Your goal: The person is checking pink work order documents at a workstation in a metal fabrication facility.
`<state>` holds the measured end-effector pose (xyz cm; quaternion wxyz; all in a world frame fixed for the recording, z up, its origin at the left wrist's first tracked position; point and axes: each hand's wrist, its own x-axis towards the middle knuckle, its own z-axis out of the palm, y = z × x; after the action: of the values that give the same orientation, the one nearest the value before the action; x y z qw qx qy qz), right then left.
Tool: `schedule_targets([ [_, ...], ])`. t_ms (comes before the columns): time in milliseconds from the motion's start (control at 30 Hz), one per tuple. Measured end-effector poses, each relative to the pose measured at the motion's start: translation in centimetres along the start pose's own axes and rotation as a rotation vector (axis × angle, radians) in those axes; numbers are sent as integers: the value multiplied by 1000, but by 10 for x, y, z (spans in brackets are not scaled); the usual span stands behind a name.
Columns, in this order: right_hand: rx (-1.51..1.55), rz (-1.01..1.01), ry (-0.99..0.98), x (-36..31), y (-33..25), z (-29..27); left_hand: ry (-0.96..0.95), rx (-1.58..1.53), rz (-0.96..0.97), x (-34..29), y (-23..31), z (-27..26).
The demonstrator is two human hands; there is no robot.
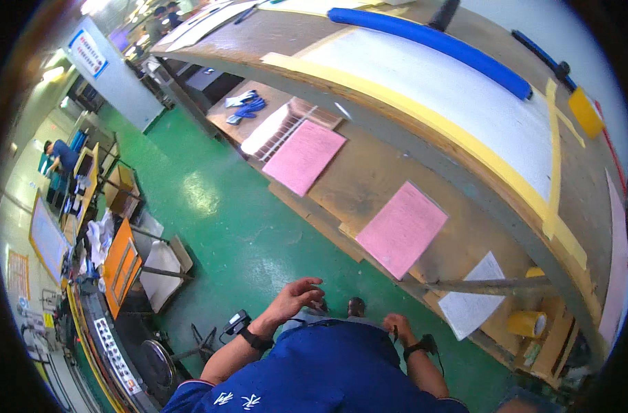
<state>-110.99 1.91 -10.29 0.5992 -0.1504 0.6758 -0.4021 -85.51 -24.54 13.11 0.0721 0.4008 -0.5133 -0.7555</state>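
My left hand (296, 299) hangs in front of my body above the green floor, fingers loosely bent and apart, with nothing in it. My right hand (398, 327) is lower at my right side, fingers curled in. A thin dark strip shows by those fingers, and I cannot make out whether they hold anything. Nearest to it on the lower shelf (341, 196) of the workbench lie a pink sheet (403, 230) and a white printed sheet (471, 294). Neither hand touches the bench. Both wrists carry black straps with small devices.
On the bench top, a blue roller (431, 48) lies across a white sheet edged with yellow tape (424, 113). The shelf also holds another pink sheet (305, 157), blue-and-white gloves (246, 107) and yellow tape rolls (527, 323). Left stand a machine panel (116, 354), a stool (157, 363) and a distant person (65, 157).
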Motion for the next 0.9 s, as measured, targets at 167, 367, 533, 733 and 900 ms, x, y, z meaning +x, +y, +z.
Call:
schedule_targets([
  [167, -101, -64, 53, 9, 25, -18, 10, -10, -33, 23, 3, -22],
  [367, 59, 66, 176, 31, 9, -1, 60, -143, -117, 90, -28, -127],
  [533, 125, 139, 416, 46, -19, 39, 142, -217, -139, 170, -23, -236],
  [733, -24, 183, 450, 40, -68, 113, 285, -432, -134, 260, 7, -333],
  [900, 156, 172, 508, 31, -133, 175, 339, -443, -136, 310, 32, -361],
])
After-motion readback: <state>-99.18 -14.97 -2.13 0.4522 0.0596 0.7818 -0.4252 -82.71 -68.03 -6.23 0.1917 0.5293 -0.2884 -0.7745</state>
